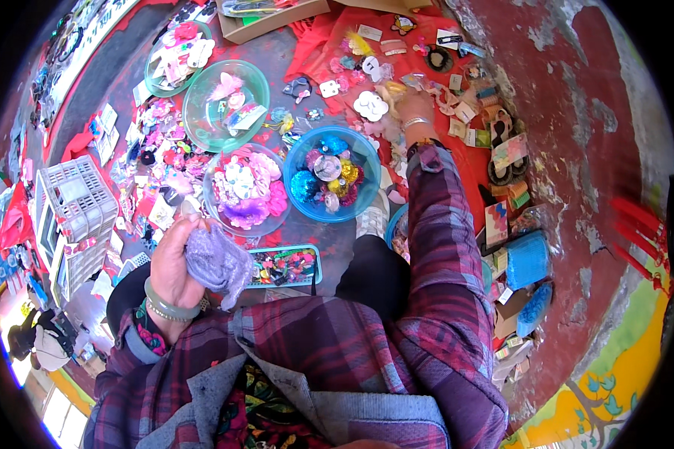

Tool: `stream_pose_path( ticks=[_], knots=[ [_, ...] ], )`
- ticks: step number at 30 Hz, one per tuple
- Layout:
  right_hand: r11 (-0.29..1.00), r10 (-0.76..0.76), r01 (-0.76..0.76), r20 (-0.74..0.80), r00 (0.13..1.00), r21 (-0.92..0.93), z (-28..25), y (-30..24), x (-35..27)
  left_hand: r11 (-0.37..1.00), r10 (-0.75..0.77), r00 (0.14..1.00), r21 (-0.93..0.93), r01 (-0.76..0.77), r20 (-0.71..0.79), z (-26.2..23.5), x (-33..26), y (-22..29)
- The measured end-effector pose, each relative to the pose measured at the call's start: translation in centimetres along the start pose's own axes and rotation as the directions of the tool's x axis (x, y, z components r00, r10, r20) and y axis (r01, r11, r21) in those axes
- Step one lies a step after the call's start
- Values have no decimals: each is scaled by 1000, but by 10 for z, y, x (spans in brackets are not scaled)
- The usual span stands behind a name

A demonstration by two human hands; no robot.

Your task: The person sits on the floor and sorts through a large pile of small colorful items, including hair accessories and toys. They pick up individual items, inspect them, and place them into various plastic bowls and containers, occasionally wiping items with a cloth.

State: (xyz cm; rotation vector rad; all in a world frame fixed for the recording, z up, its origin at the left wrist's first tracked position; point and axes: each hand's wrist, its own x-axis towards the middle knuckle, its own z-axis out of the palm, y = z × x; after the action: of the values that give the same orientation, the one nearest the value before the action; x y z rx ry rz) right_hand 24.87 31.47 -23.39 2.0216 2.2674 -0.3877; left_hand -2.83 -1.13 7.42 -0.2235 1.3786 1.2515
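A soft, greyish-lavender piece of fuzzy fabric is gripped in my left hand, close to my body, and part of it hangs down. My right arm is stretched forward over a red cloth. At its end my right hand is down among small carded hair ornaments, beside a pale yellowish item; its fingers are too blurred and covered to read. Just left of that hand lies a white flower-shaped card. A blue bowl of shiny tinsel balls stands between my arms.
A clear bowl holds pink and white flowers. Behind it are a green bowl and another filled bowl. A green-rimmed basket of small clips sits near my knees. A grey plastic crate stands left; blue packets lie right.
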Motion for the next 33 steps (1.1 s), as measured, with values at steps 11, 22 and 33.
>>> stream_pose_path(
  ticks=[11,22,33],
  knots=[
    [-473,-127,-356,338,933,806,-32,53,-34,999,0,1000,-50,0,5,5,-13,4],
    [-457,-218,-232,145,965,858,-40,7,-27,996,60,998,-67,-57,33,-6,-20,8],
    [-8,-485,-546,474,735,838,-37,-150,-29,920,333,943,-215,-326,-6,-41,-80,65]
  ],
)
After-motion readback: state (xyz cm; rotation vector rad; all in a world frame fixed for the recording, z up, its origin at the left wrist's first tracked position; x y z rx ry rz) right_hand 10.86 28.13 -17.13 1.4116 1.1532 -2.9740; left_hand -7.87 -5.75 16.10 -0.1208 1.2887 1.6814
